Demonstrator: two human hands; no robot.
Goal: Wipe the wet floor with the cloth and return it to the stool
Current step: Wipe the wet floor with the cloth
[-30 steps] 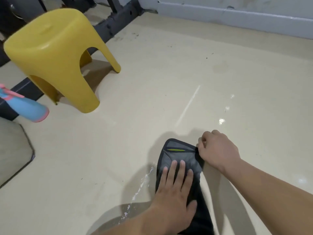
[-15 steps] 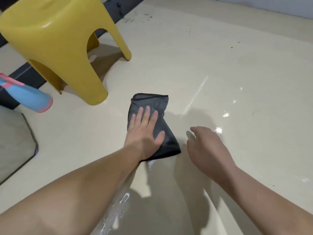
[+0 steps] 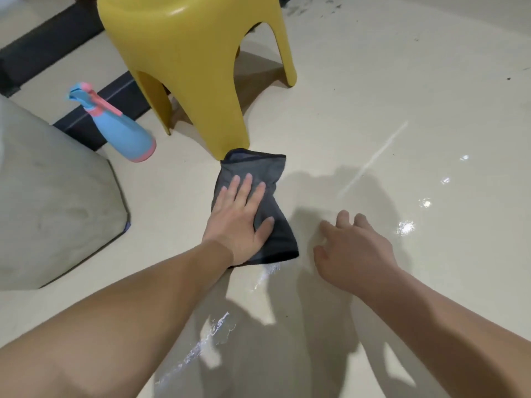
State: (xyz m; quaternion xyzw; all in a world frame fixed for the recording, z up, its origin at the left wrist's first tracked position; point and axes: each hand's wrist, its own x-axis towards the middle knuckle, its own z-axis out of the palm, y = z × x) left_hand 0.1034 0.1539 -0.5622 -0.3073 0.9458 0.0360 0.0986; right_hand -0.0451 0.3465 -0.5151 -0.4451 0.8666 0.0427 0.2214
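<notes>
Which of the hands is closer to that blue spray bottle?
Left. The left hand presses the cloth, right of the spray bottle; the right hand is farther right.

You had a glossy cream floor under you, with wet streaks nearest. On it lay the cloth, its far corner by a leg of the stool. The bottle and a grey pad sat left.

We'd call this a room in a home.
We see a glossy beige floor, yellow plastic stool, blue-pink spray bottle, grey pad and black metal frame: household stuff.
</notes>
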